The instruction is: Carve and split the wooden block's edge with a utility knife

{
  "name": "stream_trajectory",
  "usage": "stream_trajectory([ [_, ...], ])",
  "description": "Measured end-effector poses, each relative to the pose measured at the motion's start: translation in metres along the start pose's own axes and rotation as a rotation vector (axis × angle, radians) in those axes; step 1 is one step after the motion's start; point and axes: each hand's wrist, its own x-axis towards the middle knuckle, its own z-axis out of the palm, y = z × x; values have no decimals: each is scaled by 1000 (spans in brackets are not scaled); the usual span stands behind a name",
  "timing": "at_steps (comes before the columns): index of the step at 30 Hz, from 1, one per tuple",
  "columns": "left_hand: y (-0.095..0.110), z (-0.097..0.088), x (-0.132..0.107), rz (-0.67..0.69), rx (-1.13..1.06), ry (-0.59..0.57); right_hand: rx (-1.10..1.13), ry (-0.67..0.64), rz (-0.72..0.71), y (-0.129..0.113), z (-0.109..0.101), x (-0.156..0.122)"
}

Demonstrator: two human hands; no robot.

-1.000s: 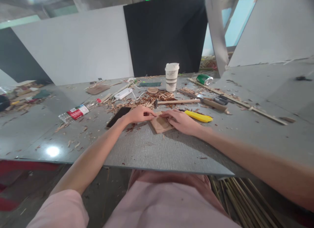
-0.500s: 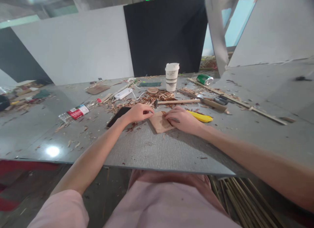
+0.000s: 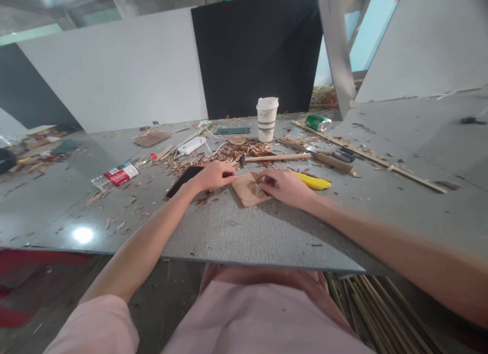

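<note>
A small, flat wooden board lies on the grey table before me, with a curved mark on its face. My left hand is closed at the board's upper left edge, thumb and fingertips pressed together there. Over the right part of the board, my right hand is bent with thumb and fingers drawn together. A small brown sliver shows by its fingertips; what it grips is mostly hidden. The yellow-handled utility knife lies just beyond my right hand. A black phone-like slab is partly under my left wrist.
Behind the board lie a hammer, wood shavings and a white paper cup. A plastic bottle lies left, near a white power strip. To the right are a green can and a long wood strip.
My right hand has shifted slightly and its fingers have lifted, so more of the board's marked face shows. My left hand and the board have barely moved.
</note>
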Motion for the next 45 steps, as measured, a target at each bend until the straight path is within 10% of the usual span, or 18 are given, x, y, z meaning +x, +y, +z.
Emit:
stream_trajectory([
  [20, 5, 1, 1, -3, -73, 22, 87, -27, 128, 3, 3, 1],
  [31, 32, 8, -1, 1, -1363, -144, 120, 433, -111, -11, -6, -4],
  [45, 56, 17, 2, 21, -1525, -350, -36, 488, -269, -22, -6, -8],
])
